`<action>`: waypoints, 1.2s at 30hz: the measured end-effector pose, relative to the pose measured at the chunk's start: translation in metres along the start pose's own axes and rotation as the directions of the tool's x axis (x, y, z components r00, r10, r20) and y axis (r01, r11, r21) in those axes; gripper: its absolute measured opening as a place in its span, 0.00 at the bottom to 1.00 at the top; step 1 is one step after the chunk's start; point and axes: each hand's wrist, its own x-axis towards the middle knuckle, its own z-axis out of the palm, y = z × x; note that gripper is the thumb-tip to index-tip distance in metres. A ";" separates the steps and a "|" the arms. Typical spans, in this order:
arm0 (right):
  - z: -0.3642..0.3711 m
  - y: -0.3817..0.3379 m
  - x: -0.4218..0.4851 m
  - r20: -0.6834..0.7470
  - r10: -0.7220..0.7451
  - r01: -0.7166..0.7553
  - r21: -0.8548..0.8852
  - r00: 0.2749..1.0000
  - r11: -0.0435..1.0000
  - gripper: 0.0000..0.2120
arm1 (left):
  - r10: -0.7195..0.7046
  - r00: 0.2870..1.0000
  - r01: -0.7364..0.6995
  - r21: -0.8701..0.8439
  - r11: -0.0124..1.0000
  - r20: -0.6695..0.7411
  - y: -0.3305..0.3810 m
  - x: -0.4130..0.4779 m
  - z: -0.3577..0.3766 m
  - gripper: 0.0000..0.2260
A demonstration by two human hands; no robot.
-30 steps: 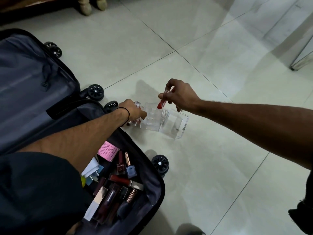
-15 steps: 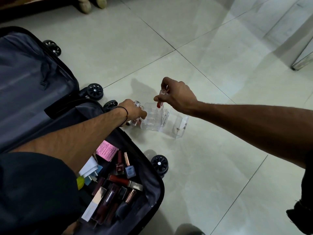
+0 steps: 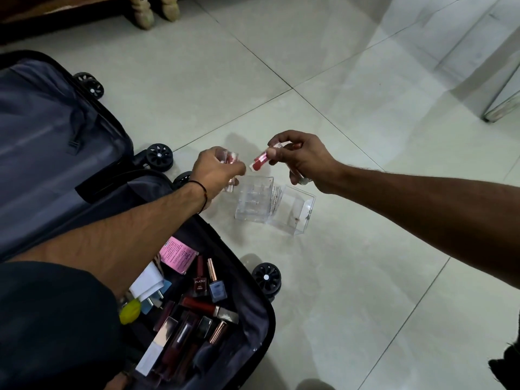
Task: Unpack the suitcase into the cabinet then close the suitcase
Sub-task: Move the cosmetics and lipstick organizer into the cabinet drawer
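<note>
The right hand [image 3: 302, 160] is pinching a red lipstick tube [image 3: 260, 162] above the clear acrylic organizer [image 3: 277, 205], which is sitting on the tiled floor [image 3: 365, 263]. The left hand [image 3: 215, 171] is gripping a clear pinkish tube [image 3: 230, 159] just beside it. The open suitcase [image 3: 56, 142] is lying at left, holding nail polishes [image 3: 199, 285].

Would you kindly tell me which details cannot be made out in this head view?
Head view throughout:
1. Clear pieces the left hand grips: fingers cover most; number unclear.
2. Label on the red tube the right hand pinches: blurred.
3. Pink leaflet print: too small.
4. Suitcase contents under the left forearm: hidden.
5. Cabinet: outside the frame.
</note>
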 end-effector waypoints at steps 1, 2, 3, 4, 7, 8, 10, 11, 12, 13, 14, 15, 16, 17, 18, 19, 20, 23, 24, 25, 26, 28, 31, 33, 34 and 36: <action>-0.001 0.000 0.001 0.006 0.013 -0.014 0.045 1.000 0.999 0.12 | 0.000 0.997 0.006 -0.072 0.997 0.077 0.003 -0.003 -0.001 0.08; -0.001 0.001 0.002 0.008 0.020 -0.021 0.076 1.000 0.997 0.11 | -0.007 0.985 0.028 -0.121 0.992 0.171 0.004 -0.006 -0.003 0.06; -0.001 0.000 0.002 0.012 0.026 -0.027 0.094 1.000 0.995 0.11 | -0.014 0.968 0.054 -0.150 0.987 0.251 0.006 -0.009 -0.004 0.05; -0.001 0.000 0.002 0.015 0.034 -0.035 0.099 0.999 0.994 0.10 | -0.017 0.955 0.069 -0.167 0.984 0.296 0.007 -0.011 -0.005 0.05; 0.000 0.002 0.001 0.035 0.056 -0.059 0.079 0.998 0.995 0.11 | 0.015 0.961 0.057 -0.252 0.966 0.276 0.009 -0.013 -0.006 0.05; 0.001 0.003 0.000 0.038 0.060 -0.063 0.069 0.997 0.996 0.12 | 0.021 0.969 0.047 -0.264 0.963 0.248 0.009 -0.012 -0.005 0.03; 0.003 0.003 -0.001 0.030 0.058 -0.060 0.063 0.998 0.996 0.11 | 0.013 0.981 0.042 -0.275 0.961 0.195 0.007 -0.009 -0.005 0.02; 0.003 0.003 -0.002 0.019 0.052 -0.054 0.069 0.998 0.996 0.11 | 0.005 0.984 0.045 -0.273 0.961 0.177 0.006 -0.007 -0.005 0.03; 0.004 0.002 -0.002 0.006 0.044 -0.045 0.074 0.999 0.996 0.10 | -0.003 0.986 0.047 -0.259 0.965 0.167 0.005 -0.006 -0.004 0.05; 0.003 0.001 -0.002 -0.008 0.034 -0.033 0.062 0.999 0.998 0.11 | -0.011 0.987 0.048 -0.227 0.973 0.161 0.004 -0.005 -0.003 0.06; 0.003 -0.001 -0.002 -0.021 0.021 -0.020 0.022 1.000 1.000 0.12 | -0.020 0.988 0.048 -0.181 0.982 0.151 0.002 -0.004 -0.002 0.08; 0.002 -0.002 -0.001 -0.027 0.006 -0.008 -0.045 1.000 0.999 0.13 | -0.033 0.991 0.050 -0.129 0.990 0.129 0.001 -0.003 0.000 0.09; 0.002 -0.003 -0.001 -0.027 -0.007 0.004 -0.117 1.000 0.993 0.13 | -0.051 0.994 0.059 -0.084 0.995 0.098 -0.001 -0.002 0.001 0.09; 0.002 -0.004 0.000 -0.022 -0.014 0.010 -0.172 1.000 0.985 0.13 | -0.076 0.995 0.079 -0.052 0.995 0.065 -0.003 -0.001 0.001 0.09; 0.002 -0.004 0.000 -0.017 -0.013 0.009 -0.202 1.000 0.979 0.13 | -0.102 0.994 0.103 -0.028 0.994 0.039 -0.004 0.000 0.001 0.09; 0.002 -0.004 0.001 -0.014 -0.007 0.004 -0.218 1.000 0.976 0.13 | -0.123 0.992 0.123 -0.008 0.992 0.023 -0.005 0.002 0.001 0.09; 0.002 -0.003 0.002 -0.014 0.001 -0.005 -0.230 1.000 0.973 0.12 | -0.136 0.990 0.136 0.010 0.991 0.022 -0.006 0.002 0.002 0.09; 0.001 0.000 0.001 -0.037 0.015 -0.024 -0.266 0.999 0.964 0.11 | -0.144 0.989 0.142 0.050 0.989 0.041 -0.006 0.003 0.004 0.09; 0.000 0.001 0.001 -0.045 0.012 -0.024 -0.273 0.999 0.962 0.11 | -0.143 0.989 0.141 0.063 0.988 0.044 -0.007 0.003 0.004 0.09; -0.001 0.002 0.001 -0.050 0.005 -0.019 -0.282 0.999 0.959 0.11 | -0.143 0.989 0.139 0.075 0.987 0.048 -0.008 0.003 0.004 0.10; -0.002 0.002 0.001 -0.052 -0.002 -0.014 -0.294 0.999 0.956 0.11 | -0.142 0.989 0.137 0.086 0.987 0.051 -0.009 0.004 0.003 0.10; -0.001 0.003 0.002 -0.049 -0.007 -0.009 -0.315 0.999 0.949 0.11 | -0.139 0.989 0.133 0.101 0.986 0.052 -0.010 0.004 0.003 0.11; 0.001 0.003 0.003 -0.034 0.015 -0.022 -0.211 0.999 0.977 0.11 | -0.097 0.991 0.091 0.068 0.994 0.095 -0.006 0.002 0.006 0.10; 0.000 0.002 0.003 -0.022 0.046 -0.048 -0.080 0.999 0.996 0.10 | -0.061 0.985 0.061 0.008 0.998 0.161 -0.001 -0.002 0.006 0.11; -0.001 0.002 0.004 -0.013 0.053 -0.053 -0.040 0.999 0.998 0.09 | -0.047 0.980 0.053 -0.027 0.998 0.191 0.001 -0.003 0.004 0.12; -0.004 0.004 0.004 0.012 0.045 -0.045 0.001 0.999 0.999 0.09 | -0.025 0.975 0.042 -0.074 0.996 0.221 0.004 -0.005 0.001 0.13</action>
